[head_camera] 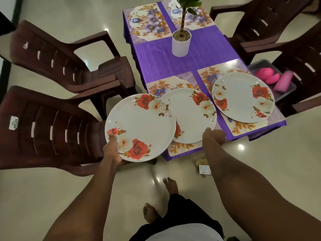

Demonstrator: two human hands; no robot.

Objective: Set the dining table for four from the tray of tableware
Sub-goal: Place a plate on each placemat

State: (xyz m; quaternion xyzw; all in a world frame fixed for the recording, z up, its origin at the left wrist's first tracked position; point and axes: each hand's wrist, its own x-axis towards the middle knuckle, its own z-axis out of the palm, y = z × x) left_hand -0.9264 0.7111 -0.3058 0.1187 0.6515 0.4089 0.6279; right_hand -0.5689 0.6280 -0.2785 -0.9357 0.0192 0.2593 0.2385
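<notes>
My left hand (pixel 112 150) grips the near rim of a stack of white rose-patterned plates (pixel 144 124), held in the air left of the table. My right hand (pixel 214 136) rests on the near edge of a second rose plate (pixel 192 117), which lies on the near left floral placemat (pixel 157 86). A third rose plate (pixel 243 97) lies on the near right placemat (pixel 241 126). Two far placemats (pixel 147 23) are bare. A grey tray (pixel 284 92) with pink tableware sits on the chair at the right.
A white pot with a plant (pixel 181 43) stands mid-table on the purple cloth (pixel 208 49). Dark brown plastic chairs (pixel 52 119) stand on both sides of the table. My bare feet (pixel 171 186) are on the glossy floor below, near a small card (pixel 204 169).
</notes>
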